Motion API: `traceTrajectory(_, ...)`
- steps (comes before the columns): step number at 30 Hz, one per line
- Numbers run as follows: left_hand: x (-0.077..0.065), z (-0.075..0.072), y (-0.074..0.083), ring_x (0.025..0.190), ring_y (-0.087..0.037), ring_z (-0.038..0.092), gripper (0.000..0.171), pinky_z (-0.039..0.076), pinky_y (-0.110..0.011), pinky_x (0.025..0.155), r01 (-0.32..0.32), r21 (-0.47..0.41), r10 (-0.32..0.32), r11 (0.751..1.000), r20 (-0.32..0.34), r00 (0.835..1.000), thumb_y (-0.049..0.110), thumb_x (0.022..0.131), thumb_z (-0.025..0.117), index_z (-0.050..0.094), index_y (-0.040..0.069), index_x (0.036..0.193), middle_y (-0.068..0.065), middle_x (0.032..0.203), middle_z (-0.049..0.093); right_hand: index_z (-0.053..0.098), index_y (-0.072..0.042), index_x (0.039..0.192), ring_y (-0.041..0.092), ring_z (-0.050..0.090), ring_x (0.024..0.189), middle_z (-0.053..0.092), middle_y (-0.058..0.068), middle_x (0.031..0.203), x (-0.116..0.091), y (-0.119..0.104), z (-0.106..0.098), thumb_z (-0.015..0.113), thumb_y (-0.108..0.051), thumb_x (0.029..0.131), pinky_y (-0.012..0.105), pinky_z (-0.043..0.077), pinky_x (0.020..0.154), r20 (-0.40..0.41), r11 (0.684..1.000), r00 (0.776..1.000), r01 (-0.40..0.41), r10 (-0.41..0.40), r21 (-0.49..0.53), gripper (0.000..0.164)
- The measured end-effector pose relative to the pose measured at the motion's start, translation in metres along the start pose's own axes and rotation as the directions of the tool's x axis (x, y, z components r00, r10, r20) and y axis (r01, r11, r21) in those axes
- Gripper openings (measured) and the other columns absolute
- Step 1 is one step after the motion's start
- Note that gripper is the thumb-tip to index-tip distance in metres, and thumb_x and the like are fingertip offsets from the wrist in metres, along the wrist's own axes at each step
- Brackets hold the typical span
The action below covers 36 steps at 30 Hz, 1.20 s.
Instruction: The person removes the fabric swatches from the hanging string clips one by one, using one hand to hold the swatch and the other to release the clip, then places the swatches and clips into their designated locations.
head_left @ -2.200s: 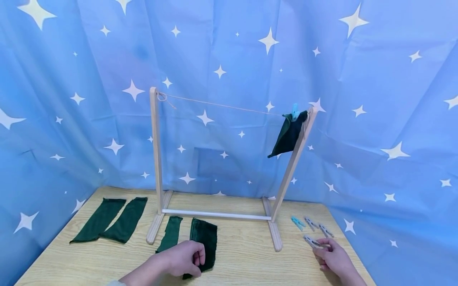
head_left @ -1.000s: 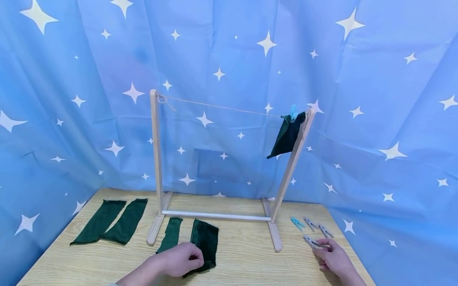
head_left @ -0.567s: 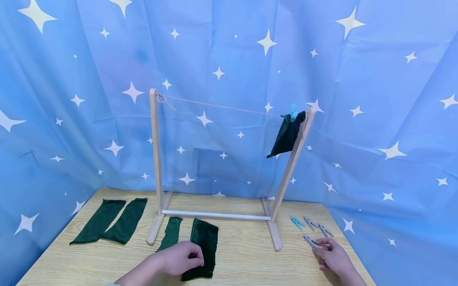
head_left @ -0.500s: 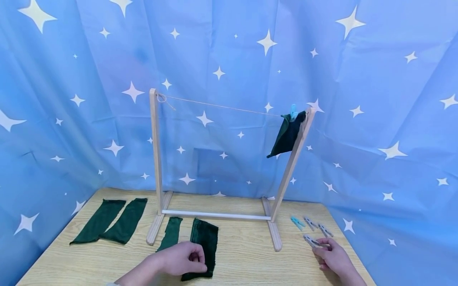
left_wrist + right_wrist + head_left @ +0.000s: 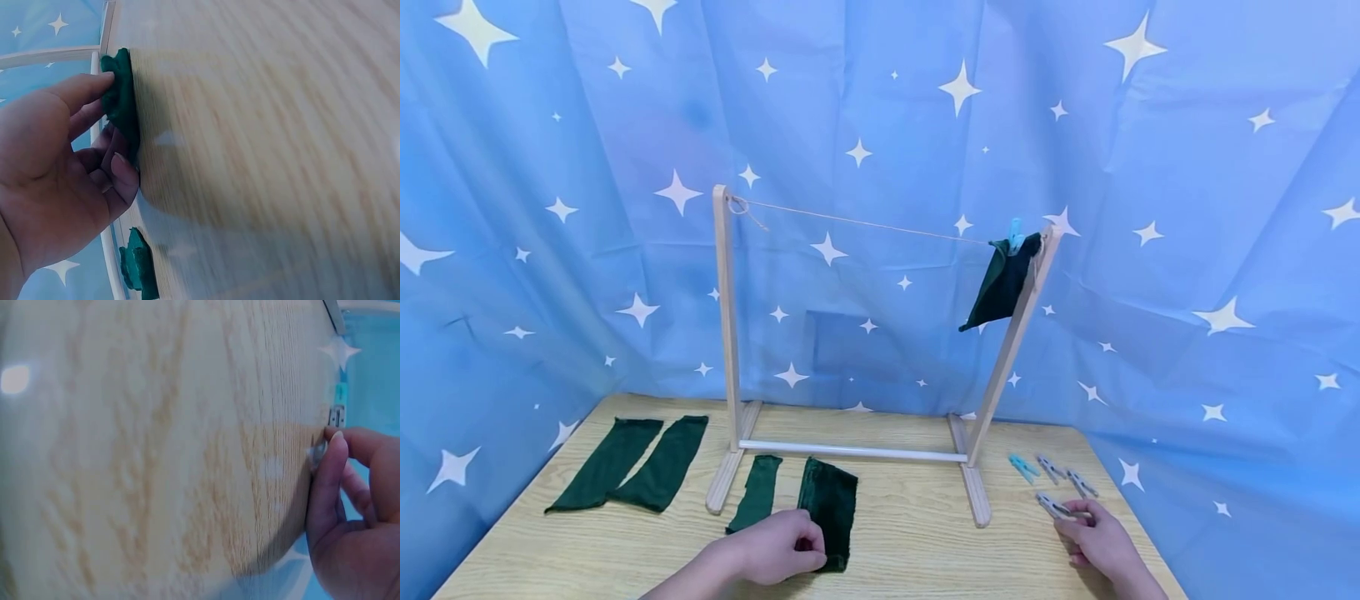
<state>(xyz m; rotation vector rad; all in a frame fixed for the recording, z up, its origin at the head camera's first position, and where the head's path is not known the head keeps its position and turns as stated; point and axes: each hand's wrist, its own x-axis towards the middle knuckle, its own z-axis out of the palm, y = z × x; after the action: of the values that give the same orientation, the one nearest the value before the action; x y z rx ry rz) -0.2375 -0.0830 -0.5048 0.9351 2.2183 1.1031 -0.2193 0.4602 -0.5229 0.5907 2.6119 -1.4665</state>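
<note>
On the table's front part lies a dark green cloth point(image 5: 833, 512). My left hand point(image 5: 778, 546) pinches its near edge, which is turned up a little; in the left wrist view the thumb presses on this cloth point(image 5: 123, 94) and other fingers curl beside it. Just left is a narrower green cloth point(image 5: 758, 492), partly behind that hand. Over at the right my right hand point(image 5: 1101, 537) holds a grey clothespin point(image 5: 1051, 505) by one end between thumb and fingers, low at the tabletop. Beyond it lie two grey clothespins point(image 5: 1082, 482) and a light blue clothespin point(image 5: 1023, 468).
A wooden frame point(image 5: 728, 333) with a string point(image 5: 857, 222) stands mid-table. One green cloth point(image 5: 1003, 287) hangs at the string's right end under a light blue clothespin point(image 5: 1015, 237). Two more green cloths point(image 5: 658, 475) lie at far left. A blue starry curtain point(image 5: 865, 100) surrounds the table.
The left fingers have shifted along the near edge of the dark green cloth; that edge lay flat about half a second ago and is now turned up. The right hand stays put with the clothespin.
</note>
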Motion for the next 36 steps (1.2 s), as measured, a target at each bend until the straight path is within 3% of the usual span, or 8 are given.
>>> traceTrajectory(6,-0.003,-0.001,0.002,0.086,-0.006,0.053,0.023,0.042,-0.026,0.075,0.028,-0.066,-0.029,0.997,-0.008,1.000,0.020,0.110,0.066,0.084,0.015,0.098,0.007,0.091,0.063,0.049,0.008,0.144,0.020,0.058,0.074,0.054,0.005,0.090,0.000,0.001,0.000,0.070,-0.017,0.104,0.034,0.061,0.062,-0.002,1.000,1.000,0.004,-0.004,-0.004,0.052)
traceTrajectory(13,0.006,-0.001,-0.020,0.077,-0.004,0.058,0.034,0.051,-0.023,0.071,-0.001,-0.085,0.003,0.996,0.020,1.000,0.026,0.106,0.074,0.073,0.013,0.138,0.011,0.089,0.065,0.048,0.008,0.144,0.019,0.057,0.074,0.053,0.005,0.089,0.000,0.003,0.000,0.070,-0.016,0.105,0.033,0.059,0.062,0.004,1.000,1.000,-0.002,0.002,0.013,0.051)
traceTrajectory(20,0.000,-0.003,0.001,0.067,-0.012,0.050,0.054,0.040,-0.025,0.061,0.083,-0.118,-0.091,0.989,-0.061,0.994,0.010,0.100,0.080,0.065,0.004,0.151,0.000,0.078,0.058,0.048,0.008,0.144,0.020,0.057,0.074,0.051,0.005,0.091,0.002,0.004,0.000,0.071,-0.016,0.105,0.033,0.058,0.062,0.003,1.000,1.000,-0.011,0.011,0.029,0.052)
traceTrajectory(23,0.004,-0.003,-0.010,0.064,-0.009,0.052,0.060,0.045,-0.026,0.061,0.122,-0.074,-0.128,0.990,-0.095,0.987,0.021,0.099,0.083,0.063,0.007,0.154,0.000,0.077,0.064,0.047,0.008,0.144,0.020,0.057,0.074,0.051,0.005,0.091,0.002,0.004,0.000,0.071,-0.016,0.105,0.033,0.058,0.061,0.003,0.999,1.000,-0.015,0.015,0.035,0.051)
traceTrajectory(27,0.003,-0.005,-0.009,0.064,-0.014,0.054,0.072,0.046,-0.030,0.062,0.203,-0.033,-0.205,0.979,-0.080,0.976,0.016,0.090,0.091,0.062,0.007,0.155,-0.003,0.075,0.065,0.046,0.007,0.145,0.020,0.056,0.074,0.051,0.005,0.091,0.002,0.004,0.001,0.070,-0.016,0.106,0.033,0.057,0.061,0.010,0.999,1.000,-0.019,0.018,0.045,0.051)
traceTrajectory(31,-0.007,-0.009,0.013,0.062,-0.016,0.048,0.078,0.037,-0.028,0.060,0.238,-0.043,-0.240,0.970,-0.070,0.968,0.006,0.088,0.092,0.057,0.004,0.158,-0.001,0.067,0.054,0.045,0.008,0.145,0.019,0.055,0.073,0.052,0.005,0.090,0.002,0.002,0.001,0.069,-0.015,0.106,0.033,0.057,0.061,0.010,0.999,1.000,-0.016,0.016,0.045,0.051)
traceTrajectory(33,-0.007,-0.010,0.015,0.063,-0.019,0.048,0.078,0.039,-0.029,0.062,0.242,-0.036,-0.244,0.970,-0.074,0.967,0.008,0.089,0.092,0.056,0.004,0.158,-0.007,0.069,0.058,0.045,0.008,0.145,0.019,0.055,0.072,0.052,0.005,0.089,0.001,0.002,0.001,0.069,-0.015,0.106,0.033,0.057,0.061,0.009,0.999,1.000,-0.012,0.012,0.046,0.051)
traceTrajectory(36,-0.005,-0.011,0.014,0.091,-0.030,0.069,0.078,0.059,-0.040,0.081,0.267,0.012,-0.264,0.964,-0.095,0.960,0.013,0.089,0.092,0.057,0.005,0.158,-0.017,0.103,0.075,0.045,0.008,0.146,0.019,0.056,0.072,0.053,0.005,0.089,0.001,0.002,0.001,0.070,-0.015,0.106,0.033,0.057,0.060,0.005,0.999,1.000,-0.015,0.015,0.048,0.052)
